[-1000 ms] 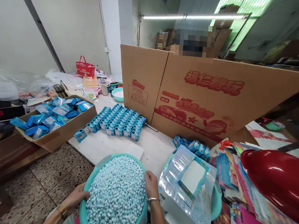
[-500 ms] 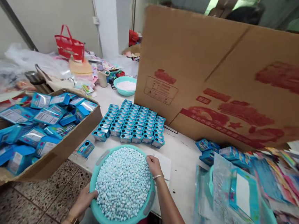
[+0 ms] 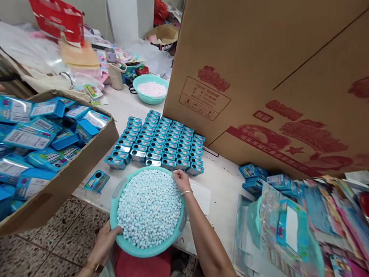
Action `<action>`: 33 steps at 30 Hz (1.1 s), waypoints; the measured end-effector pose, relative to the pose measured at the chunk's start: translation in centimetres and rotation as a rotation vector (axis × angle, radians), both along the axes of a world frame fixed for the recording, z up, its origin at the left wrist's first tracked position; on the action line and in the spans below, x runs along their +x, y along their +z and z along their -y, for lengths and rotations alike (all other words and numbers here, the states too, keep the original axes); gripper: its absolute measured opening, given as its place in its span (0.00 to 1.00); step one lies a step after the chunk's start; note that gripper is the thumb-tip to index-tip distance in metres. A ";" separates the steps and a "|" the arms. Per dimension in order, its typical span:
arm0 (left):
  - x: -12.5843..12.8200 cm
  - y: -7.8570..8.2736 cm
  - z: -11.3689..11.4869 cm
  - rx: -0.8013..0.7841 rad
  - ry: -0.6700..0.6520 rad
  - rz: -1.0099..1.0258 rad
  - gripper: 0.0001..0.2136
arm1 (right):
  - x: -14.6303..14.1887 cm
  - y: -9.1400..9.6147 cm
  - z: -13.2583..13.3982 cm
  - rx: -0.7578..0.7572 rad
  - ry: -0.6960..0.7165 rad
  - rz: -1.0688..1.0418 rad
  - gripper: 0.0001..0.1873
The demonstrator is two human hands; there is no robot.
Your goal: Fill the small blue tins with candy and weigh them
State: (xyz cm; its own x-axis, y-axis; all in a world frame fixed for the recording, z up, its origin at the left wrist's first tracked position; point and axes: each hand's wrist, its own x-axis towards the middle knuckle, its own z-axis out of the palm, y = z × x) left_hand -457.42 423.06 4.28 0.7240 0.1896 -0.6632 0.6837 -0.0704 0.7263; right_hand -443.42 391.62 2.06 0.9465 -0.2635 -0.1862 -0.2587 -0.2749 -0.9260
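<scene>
A teal plastic basin [image 3: 115,218] heaped with small pale blue candies [image 3: 149,206] sits at the near edge of the white table [image 3: 222,189]. My left hand [image 3: 106,241] grips its near left rim, thumb on top. My right hand [image 3: 181,180] holds the far right rim, fingers curled over it, a bracelet on the wrist. Just beyond the basin stand rows of small open blue boxes [image 3: 161,141].
A big upright cardboard sheet [image 3: 274,69] walls off the back. A carton of flat blue packs [image 3: 32,142] stands at the left, with one loose blue box [image 3: 96,180] near it. Another teal bowl [image 3: 150,89] sits farther back. Colourful bags and packs [image 3: 296,226] cover the right.
The basin has moved forward towards the rows of blue boxes, both hands still on its rim. My view has tilted down and come closer to the table.
</scene>
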 end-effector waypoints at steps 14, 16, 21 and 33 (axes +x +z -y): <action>1.6 -0.5 3.1 -0.206 0.085 -0.063 0.24 | 3.3 1.4 1.0 -0.202 0.032 0.029 0.13; 1.8 -0.7 2.7 -0.255 0.026 -0.072 0.25 | 2.3 2.3 1.1 -0.246 -0.012 0.068 0.14; 1.7 -1.8 2.0 -0.297 -0.067 -0.023 0.27 | -4.0 4.3 2.8 -0.251 -0.165 0.224 0.13; -2.1 -6.3 2.6 -0.488 -0.018 0.409 0.33 | -18.8 -1.8 1.1 0.197 -0.551 0.414 0.18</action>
State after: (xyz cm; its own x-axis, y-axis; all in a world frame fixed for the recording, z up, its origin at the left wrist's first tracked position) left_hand -459.50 420.49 -2.05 0.9374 -0.0787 -0.3391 0.3457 0.3254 0.8801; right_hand -462.25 390.51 0.23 0.6886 -0.7222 0.0658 0.0714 -0.0228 -0.9972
